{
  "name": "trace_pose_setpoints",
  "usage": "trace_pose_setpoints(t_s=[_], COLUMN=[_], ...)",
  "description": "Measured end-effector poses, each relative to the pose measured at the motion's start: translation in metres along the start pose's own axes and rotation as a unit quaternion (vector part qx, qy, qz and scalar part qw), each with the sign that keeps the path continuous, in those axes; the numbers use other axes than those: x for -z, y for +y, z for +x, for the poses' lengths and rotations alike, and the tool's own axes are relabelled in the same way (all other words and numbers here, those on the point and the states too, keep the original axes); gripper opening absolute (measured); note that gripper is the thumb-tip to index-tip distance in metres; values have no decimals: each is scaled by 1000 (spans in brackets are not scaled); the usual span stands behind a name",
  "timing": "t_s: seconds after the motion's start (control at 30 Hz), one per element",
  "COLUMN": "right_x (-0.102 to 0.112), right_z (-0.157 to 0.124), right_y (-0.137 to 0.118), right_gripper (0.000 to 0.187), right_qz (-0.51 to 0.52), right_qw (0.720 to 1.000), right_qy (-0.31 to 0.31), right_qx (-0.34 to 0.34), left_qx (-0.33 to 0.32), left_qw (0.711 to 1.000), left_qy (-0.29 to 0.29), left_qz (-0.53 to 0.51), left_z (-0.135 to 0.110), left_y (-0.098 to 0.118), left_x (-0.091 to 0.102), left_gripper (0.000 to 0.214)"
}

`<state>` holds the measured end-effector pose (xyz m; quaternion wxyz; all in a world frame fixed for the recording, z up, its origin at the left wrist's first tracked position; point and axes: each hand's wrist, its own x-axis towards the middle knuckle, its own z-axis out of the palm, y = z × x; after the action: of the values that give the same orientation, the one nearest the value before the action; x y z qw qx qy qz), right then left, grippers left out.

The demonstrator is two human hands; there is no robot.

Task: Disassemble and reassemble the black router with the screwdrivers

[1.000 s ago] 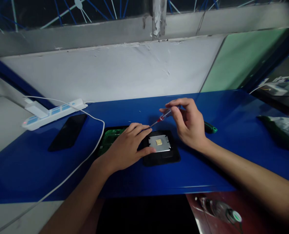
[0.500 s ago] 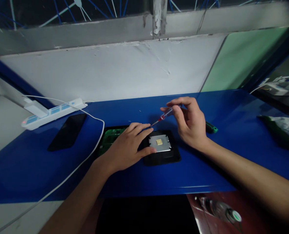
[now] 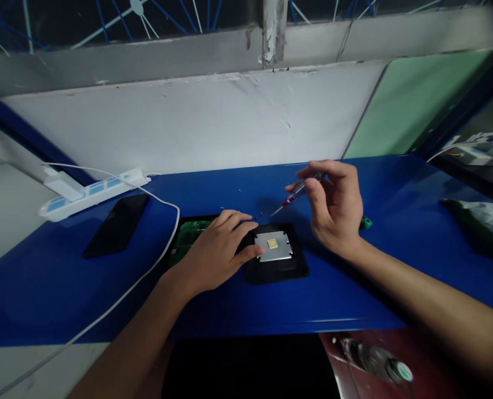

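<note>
My right hand (image 3: pixel 334 208) grips a screwdriver (image 3: pixel 298 192) with a clear handle and a red collar, its tip pointing down and left above the blue table. Fingers stretched out, my left hand (image 3: pixel 224 249) lies over the gap between two black housing parts. Its thumb touches the left side of a silver metal plate (image 3: pixel 276 254) with a small yellowish pad (image 3: pixel 272 244) in its middle. That plate sits in a black cover (image 3: pixel 298 271). Partly under my left hand is a green circuit board (image 3: pixel 190 233) in a black case. Tiny screws (image 3: pixel 261 214) lie just behind the cover.
On the left are a white power strip (image 3: pixel 94 191), a black phone (image 3: pixel 116 226) and a white cable (image 3: pixel 147 271) running to the table's front edge. A green-ended tool (image 3: pixel 366 223) lies behind my right hand. A bag (image 3: pixel 485 224) is at the far right, a bottle (image 3: pixel 390 366) below the table.
My right hand has moved right with the screwdriver, taking its tip away from my left fingertips. Tiny screws now show on the table there. My left hand has barely moved.
</note>
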<state>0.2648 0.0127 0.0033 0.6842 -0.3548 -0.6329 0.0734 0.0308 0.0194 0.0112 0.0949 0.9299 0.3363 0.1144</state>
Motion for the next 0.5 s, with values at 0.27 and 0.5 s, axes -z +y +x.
trace_pose_setpoints(t_s=[0.27, 0.5], right_x=[5, 3], right_z=[3, -1], right_y=[1, -2], right_gripper=[19, 43], right_qz=[-55, -60], right_qw=[997, 997], right_qy=[-2, -52], right_qx=[52, 0], left_qx=[24, 29], left_qw=[999, 998], left_qy=[-20, -63], left_qz=[9, 9], left_z=[-2, -9], left_y=[6, 6], left_x=[6, 3], left_gripper=[57, 107])
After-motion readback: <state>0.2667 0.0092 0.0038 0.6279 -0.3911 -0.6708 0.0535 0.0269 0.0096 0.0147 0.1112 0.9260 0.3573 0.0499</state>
